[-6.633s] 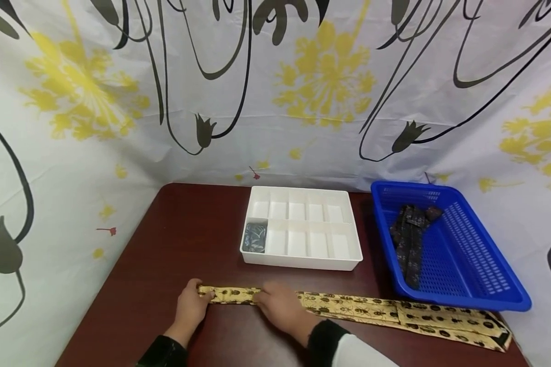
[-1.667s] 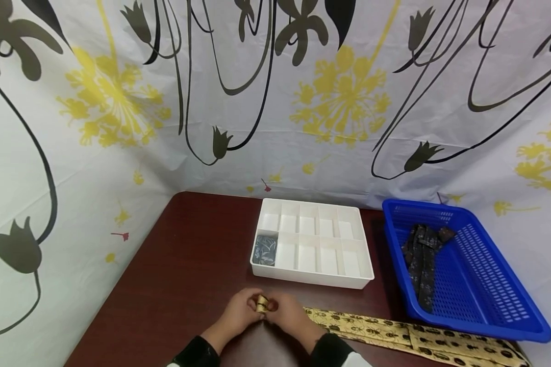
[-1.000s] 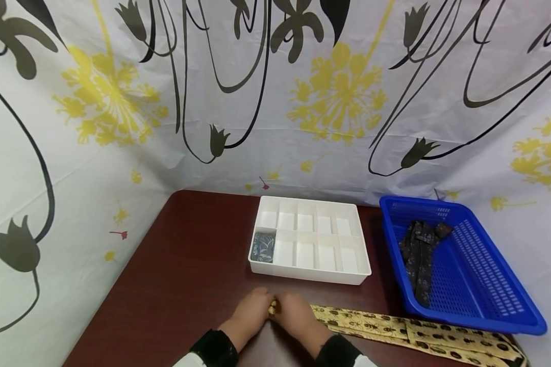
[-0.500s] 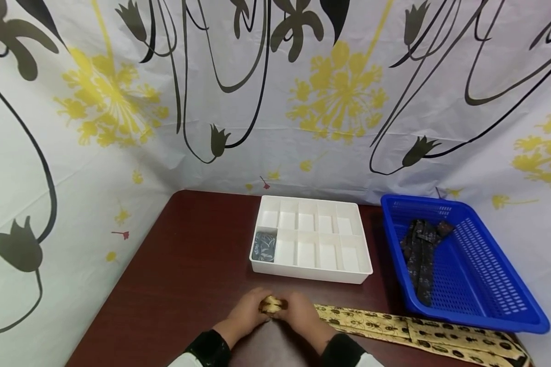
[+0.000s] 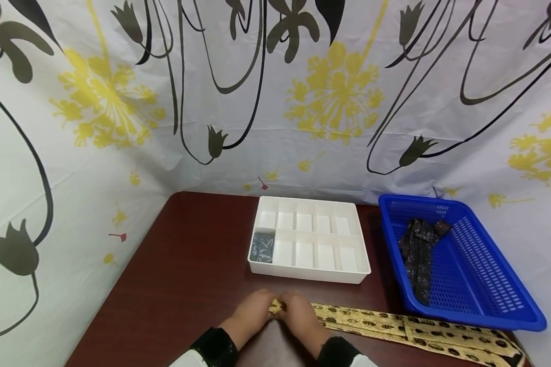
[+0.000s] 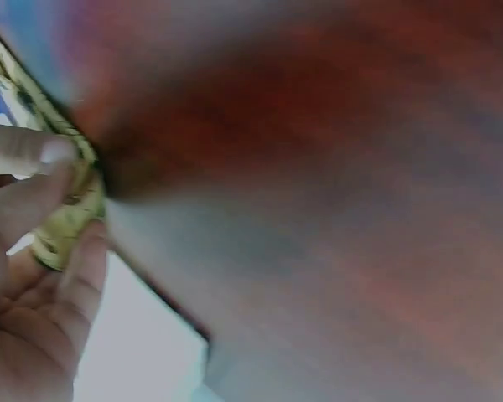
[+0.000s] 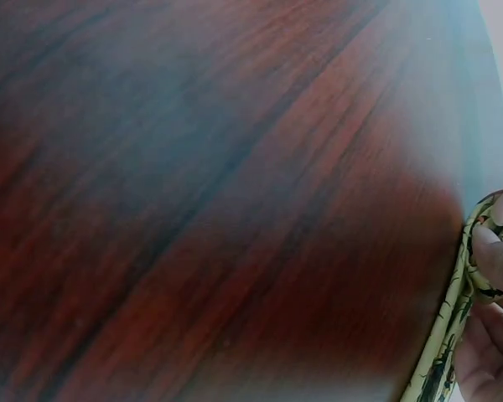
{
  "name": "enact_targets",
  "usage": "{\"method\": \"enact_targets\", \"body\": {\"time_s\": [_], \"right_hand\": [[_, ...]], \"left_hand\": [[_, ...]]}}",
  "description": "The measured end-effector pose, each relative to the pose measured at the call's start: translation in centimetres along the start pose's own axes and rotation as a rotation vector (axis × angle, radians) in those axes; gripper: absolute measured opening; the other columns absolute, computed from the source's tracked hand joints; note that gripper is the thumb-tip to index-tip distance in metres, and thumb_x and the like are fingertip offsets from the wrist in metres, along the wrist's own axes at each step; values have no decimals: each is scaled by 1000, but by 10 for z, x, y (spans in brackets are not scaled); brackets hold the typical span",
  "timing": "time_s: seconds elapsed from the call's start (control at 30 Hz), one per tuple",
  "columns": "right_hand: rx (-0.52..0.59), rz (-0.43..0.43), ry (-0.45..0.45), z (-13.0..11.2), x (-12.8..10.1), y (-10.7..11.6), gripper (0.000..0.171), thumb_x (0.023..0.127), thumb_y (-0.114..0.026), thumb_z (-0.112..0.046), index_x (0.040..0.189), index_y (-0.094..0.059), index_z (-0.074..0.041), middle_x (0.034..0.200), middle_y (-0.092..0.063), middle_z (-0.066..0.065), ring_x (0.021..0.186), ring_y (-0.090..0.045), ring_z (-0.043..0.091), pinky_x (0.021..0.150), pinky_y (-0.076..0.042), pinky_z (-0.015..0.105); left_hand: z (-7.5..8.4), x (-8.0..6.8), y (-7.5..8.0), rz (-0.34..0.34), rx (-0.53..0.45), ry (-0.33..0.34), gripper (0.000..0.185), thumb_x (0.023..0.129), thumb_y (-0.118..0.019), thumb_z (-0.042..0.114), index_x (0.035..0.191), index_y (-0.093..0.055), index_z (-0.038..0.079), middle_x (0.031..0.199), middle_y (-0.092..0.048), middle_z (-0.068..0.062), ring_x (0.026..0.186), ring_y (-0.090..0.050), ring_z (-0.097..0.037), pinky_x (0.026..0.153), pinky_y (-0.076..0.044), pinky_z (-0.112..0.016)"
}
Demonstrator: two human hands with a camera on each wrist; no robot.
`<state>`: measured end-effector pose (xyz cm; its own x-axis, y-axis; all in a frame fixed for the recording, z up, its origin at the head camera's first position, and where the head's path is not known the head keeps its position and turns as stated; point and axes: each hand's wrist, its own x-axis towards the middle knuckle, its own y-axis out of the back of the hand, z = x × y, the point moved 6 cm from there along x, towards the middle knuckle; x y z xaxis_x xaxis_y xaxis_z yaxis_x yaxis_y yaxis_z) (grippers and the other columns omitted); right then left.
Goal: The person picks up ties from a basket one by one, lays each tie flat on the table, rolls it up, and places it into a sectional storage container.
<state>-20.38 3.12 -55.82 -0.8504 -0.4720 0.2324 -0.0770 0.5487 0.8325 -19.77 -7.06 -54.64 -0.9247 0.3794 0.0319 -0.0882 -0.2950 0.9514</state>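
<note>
Hands are met at the near edge of the dark wooden table [image 5: 183, 265], and the action is tight. The left hand [image 5: 252, 312] is curled, its fingers [image 6: 33, 209] pinched on the rolled end of the yellow patterned tie [image 5: 395, 326]. Touching it on the right, the right hand [image 5: 299, 315] is curled too, its fingertips [image 7: 495, 243] clamped on the same small roll. From the right hand the unrolled length of the tie is stretched flat along the table, off to the right edge. Beyond both hands, well apart, a white divided tray [image 5: 362, 265] is seen, with a rolled dark tie [image 5: 263, 247] tucked in its near-left compartment. Further right of the right hand, a blue basket [image 5: 486, 285] is set, a dark patterned tie [image 5: 418, 255] draped inside it.
</note>
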Motion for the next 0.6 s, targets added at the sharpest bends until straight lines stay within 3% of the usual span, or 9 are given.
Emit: {"method": "enact_targets", "body": {"time_s": [0.17, 0.37, 0.47, 0.6], "right_hand": [[-76, 11, 7, -3, 1, 4, 15, 69, -76, -9, 72, -62, -10, 81, -62, 1, 78, -58, 19, 66, -49, 31], [-96, -37, 2, -12, 3, 8, 8, 77, -71, -17, 79, -67, -11, 82, -65, 2, 78, -62, 21, 64, -51, 32], [-29, -44, -21, -11, 4, 8, 6, 78, -68, -17, 81, -67, -12, 77, -66, 1, 73, -64, 20, 61, -51, 32], [89, -44, -78, -4, 4, 6, 12, 76, -74, -17, 77, -63, -12, 66, -58, -3, 61, -55, 13, 54, -43, 28]], "left_hand": [[8, 7, 1, -46, 143, 110, 11, 73, -74, 9, 73, -63, 9, 76, -58, -2, 73, -60, -17, 65, -51, -30], [16, 9, 3, -117, 114, 243, 9, 75, -66, 3, 69, -63, 9, 81, -61, -4, 76, -58, -18, 67, -51, -33], [20, 9, 4, -134, 114, 263, 6, 77, -65, 2, 74, -66, 7, 86, -62, -6, 81, -60, -20, 72, -52, -35], [18, 7, 2, -127, 103, 229, 7, 79, -64, 0, 81, -66, 6, 90, -62, -7, 87, -61, -23, 76, -53, -36]]}}
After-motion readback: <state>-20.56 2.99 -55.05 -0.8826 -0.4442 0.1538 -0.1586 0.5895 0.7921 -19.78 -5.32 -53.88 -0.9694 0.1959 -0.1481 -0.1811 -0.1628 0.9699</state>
